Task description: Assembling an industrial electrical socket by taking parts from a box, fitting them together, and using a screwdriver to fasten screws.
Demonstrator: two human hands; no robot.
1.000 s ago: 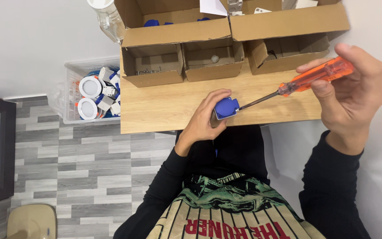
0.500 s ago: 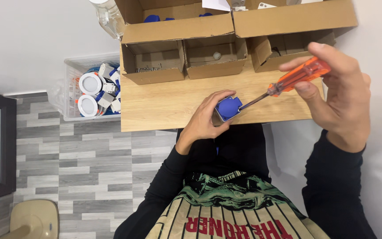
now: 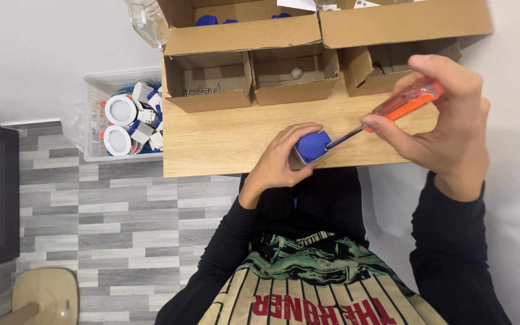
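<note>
Seen from above, nearest the camera at six o'clock, a person's lap in a striped shirt with black sleeves fills the lower middle. Both arms reach up toward a light wooden worktop (image 3: 224, 135).

The left hand (image 3: 281, 159) rests at the worktop's near edge, just below centre. Its fingers (image 3: 296, 133) are curled tight around a small blue part with a pale grey rim (image 3: 311, 146), which sits right at the edge, partly overhanging the lap.

At three o'clock from it, the right hand (image 3: 446, 120) is raised off the worktop's right end. Its fingers (image 3: 392, 129) are clamped on the clear orange handle of a screwdriver (image 3: 392, 108). The metal shaft slants down toward eight o'clock, and its tip meets the blue part.

Between the hands and the boxes lies a bare strip of wood, widest at nine o'clock of the blue part.

Farther off, at twelve o'clock, three small open cardboard boxes (image 3: 293, 75) stand side by side; the left one holds small metal screws (image 3: 203, 91), the middle one a small pale ball. Behind them stand larger cardboard boxes (image 3: 392, 24), cut off by the top of the view.

At ten o'clock, just beside the worktop's left edge, a clear plastic bin (image 3: 94, 120) on the floor holds round white fittings with blue backs (image 3: 120, 109). Grey plank flooring (image 3: 103, 222) spreads open at eight o'clock.
</note>
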